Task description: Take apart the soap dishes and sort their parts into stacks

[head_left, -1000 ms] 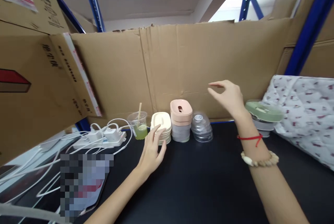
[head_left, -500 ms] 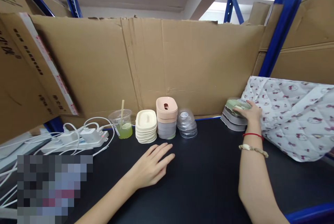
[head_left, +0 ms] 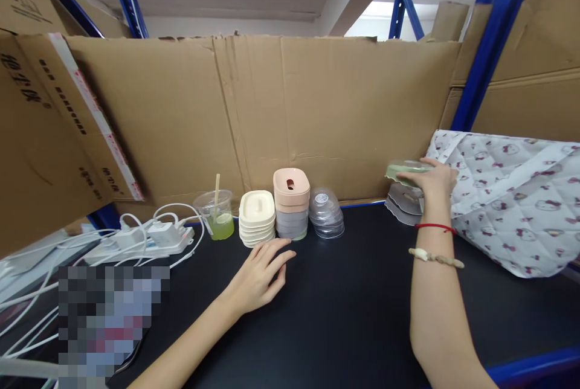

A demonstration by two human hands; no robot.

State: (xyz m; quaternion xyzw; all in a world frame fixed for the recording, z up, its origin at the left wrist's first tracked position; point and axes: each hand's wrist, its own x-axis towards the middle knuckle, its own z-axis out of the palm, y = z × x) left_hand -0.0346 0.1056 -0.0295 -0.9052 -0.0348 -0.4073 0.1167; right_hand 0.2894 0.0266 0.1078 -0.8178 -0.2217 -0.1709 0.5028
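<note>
My right hand (head_left: 432,179) grips a pale green wavy-edged dish (head_left: 403,167) by its near right side, fingers over it and thumb below. It is raised just above a stack of grey wavy-edged dishes (head_left: 401,215), partly hidden by the hand. My left hand (head_left: 259,275) rests at the black table top, fingers spread and holding nothing. Just beyond it are a stack of cream lids (head_left: 257,211), stacked square cups (head_left: 291,191) in pink, grey and a little green, and a leaning stack of clear plastic domed covers (head_left: 327,215).
Left of the lids stands a clear cup of green drink (head_left: 222,229) with a straw. A power strip (head_left: 174,247) with white cables lies farther left, behind a blurred-out patch. Cardboard (head_left: 339,105) walls the back; a quilted white patterned bag (head_left: 516,208) sits at right, beside a blue post.
My right hand has lifted the green dish up off the grey stack. My left hand has shifted slightly left and toward the cream lids. The view has turned a little.
</note>
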